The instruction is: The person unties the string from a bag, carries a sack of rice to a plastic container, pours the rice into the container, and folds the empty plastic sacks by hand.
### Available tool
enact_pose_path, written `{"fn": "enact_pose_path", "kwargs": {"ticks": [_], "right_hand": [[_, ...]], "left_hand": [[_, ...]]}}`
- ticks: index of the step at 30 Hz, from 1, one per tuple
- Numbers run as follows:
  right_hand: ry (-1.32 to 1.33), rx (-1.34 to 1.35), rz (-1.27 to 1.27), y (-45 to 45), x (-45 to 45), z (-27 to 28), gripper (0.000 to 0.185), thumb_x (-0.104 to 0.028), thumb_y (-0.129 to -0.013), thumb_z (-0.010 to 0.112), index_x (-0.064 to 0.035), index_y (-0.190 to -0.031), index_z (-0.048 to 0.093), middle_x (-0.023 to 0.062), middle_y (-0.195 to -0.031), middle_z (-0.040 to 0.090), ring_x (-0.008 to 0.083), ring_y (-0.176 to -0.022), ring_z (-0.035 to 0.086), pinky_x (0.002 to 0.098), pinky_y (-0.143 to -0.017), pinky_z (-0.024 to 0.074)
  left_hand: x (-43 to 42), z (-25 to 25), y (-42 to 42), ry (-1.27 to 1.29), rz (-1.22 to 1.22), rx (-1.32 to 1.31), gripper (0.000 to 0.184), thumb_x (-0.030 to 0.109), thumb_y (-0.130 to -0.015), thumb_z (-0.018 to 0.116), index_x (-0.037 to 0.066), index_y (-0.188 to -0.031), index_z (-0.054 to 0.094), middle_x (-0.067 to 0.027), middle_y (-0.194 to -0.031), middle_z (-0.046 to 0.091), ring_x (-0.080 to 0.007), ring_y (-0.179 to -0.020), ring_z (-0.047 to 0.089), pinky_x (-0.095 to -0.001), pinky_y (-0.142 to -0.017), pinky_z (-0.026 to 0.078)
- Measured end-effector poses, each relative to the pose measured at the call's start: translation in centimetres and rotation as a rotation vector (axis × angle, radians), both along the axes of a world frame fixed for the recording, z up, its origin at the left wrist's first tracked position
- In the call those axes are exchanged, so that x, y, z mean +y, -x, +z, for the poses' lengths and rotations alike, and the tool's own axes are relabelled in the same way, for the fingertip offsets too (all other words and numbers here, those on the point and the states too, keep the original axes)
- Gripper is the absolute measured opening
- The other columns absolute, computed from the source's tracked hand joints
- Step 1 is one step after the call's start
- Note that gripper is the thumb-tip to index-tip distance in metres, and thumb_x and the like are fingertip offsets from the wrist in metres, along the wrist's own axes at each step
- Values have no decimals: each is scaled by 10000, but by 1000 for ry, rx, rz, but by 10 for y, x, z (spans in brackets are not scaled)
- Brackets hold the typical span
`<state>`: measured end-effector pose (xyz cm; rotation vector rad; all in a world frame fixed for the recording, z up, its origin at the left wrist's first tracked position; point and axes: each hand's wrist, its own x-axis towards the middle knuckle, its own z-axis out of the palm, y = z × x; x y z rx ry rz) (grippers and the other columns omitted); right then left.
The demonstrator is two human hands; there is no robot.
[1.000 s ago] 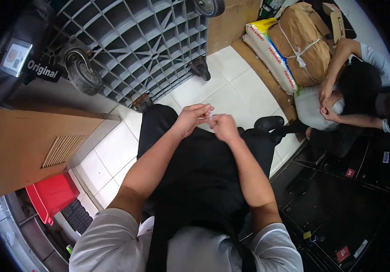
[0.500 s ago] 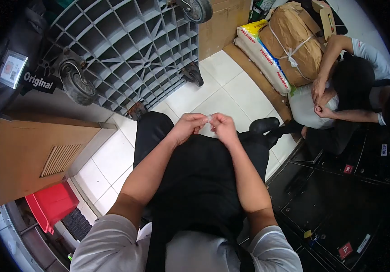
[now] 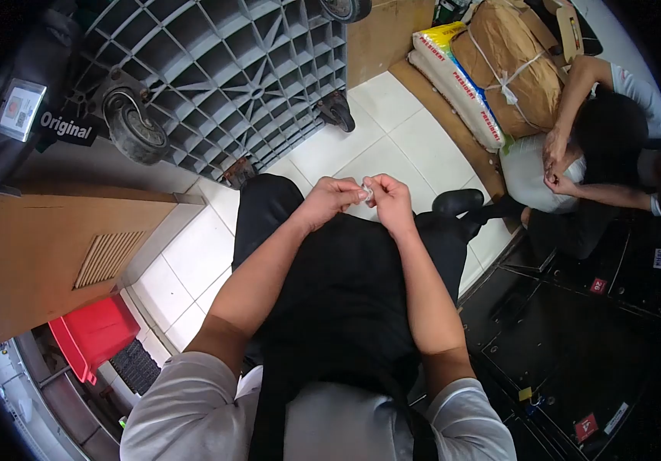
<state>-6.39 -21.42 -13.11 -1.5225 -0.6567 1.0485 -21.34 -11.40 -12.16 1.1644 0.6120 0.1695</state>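
Small whitish item (image 3: 366, 194) in fingers (image 3: 356, 192), above white tile floor (image 3: 380, 157).

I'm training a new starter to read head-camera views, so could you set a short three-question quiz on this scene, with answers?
1. True or false: the left hand and right hand meet at a small pale item.

2. What lies right beside the PRESIDENT sack?
A) red bin
B) paper parcel
C) vented door

3. Fill the gap: the black label reads "____".

Key: 1 true; 2 B; 3 Original.
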Motion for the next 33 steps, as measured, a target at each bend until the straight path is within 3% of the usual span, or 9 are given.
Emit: {"fn": "enact_pose_path", "kwargs": {"ticks": [6, 9, 11, 14, 17, 21, 23, 29, 33], "right_hand": [[110, 284, 108, 17, 4, -9, 206, -123, -980, 599, -6, -821, 656, 6, -659, 581, 92, -574, 534, 259, -565, 462], [81, -241, 334, 20, -2, -5, 169, -131, -922, 651, 7, -828, 676, 89, -665, 649, 168, -601, 614, 322, -592, 500], [-23, -482, 315, 26, -5, 24, 126, -111, -900, 709, -19, -815, 692, 74, -719, 653, 128, -633, 603, 295, -586, 495], [-97, -706, 146, 23, -2, 31, 110, -118, -809, 791, -45, -814, 708, 120, -701, 661, 254, -637, 650, 341, -600, 506], [-34, -769, 77, 10, -1, 35, 151, -91, -751, 842, -51, -844, 729, 102, -748, 691, 228, -666, 665, 325, -621, 524], [-199, -461, -83, 13, 5, 39, 198, -55, -740, 851, -41, -907, 746, 73, -801, 718, 166, -675, 654, 289, -642, 529], [-95, -316, 107, 9, -1, 30, 216, -38, -755, 843, -17, -944, 742, 52, -818, 723, 113, -690, 636, 267, -656, 528], [-136, -393, 66, 14, 3, 16, 171, 6, -764, 811, 10, -912, 726, 75, -792, 712, 108, -675, 633, 271, -634, 524], [-77, -486, 99, 15, 4, 24, 146, 8, -756, 808, 15, -857, 703, 89, -774, 697, 135, -666, 648, 275, -619, 524]], "left_hand": [[11, -1, 6, 106, 189, 40, 153, 140, -883, 757, 56, -774, 691, 52, -681, 556, -53, -564, 389, -236, -529, 304], [8, 0, 3, 124, 269, 91, 175, 146, -870, 776, 60, -750, 682, 50, -655, 558, -49, -548, 384, -231, -521, 295], [9, -1, 3, 38, 324, 165, 167, 143, -829, 817, 46, -777, 692, 35, -658, 593, -48, -568, 445, -235, -524, 337], [9, -20, 1, -121, 235, 148, 227, 233, -903, 750, 43, -790, 696, 36, -652, 579, -48, -574, 457, -233, -537, 353], [5, -16, 0, 16, 171, 138, 305, 312, -958, 674, 42, -819, 697, 27, -687, 580, -55, -589, 459, -238, -542, 355], [9, -8, 4, 323, 82, -12, 222, 243, -949, 684, 24, -917, 702, 19, -753, 589, -73, -625, 465, -225, -573, 366], [11, -5, 6, 349, 68, 18, 210, 230, -938, 694, 21, -925, 700, 21, -759, 584, -72, -627, 465, -223, -572, 363], [10, -10, 5, 480, 109, 17, 187, 245, -880, 761, 68, -878, 701, 37, -735, 571, -69, -620, 463, -228, -560, 355], [11, -11, 4, 470, 102, 76, 163, 216, -863, 779, 73, -876, 703, 21, -781, 613, -95, -736, 576, -252, -698, 473]]}}
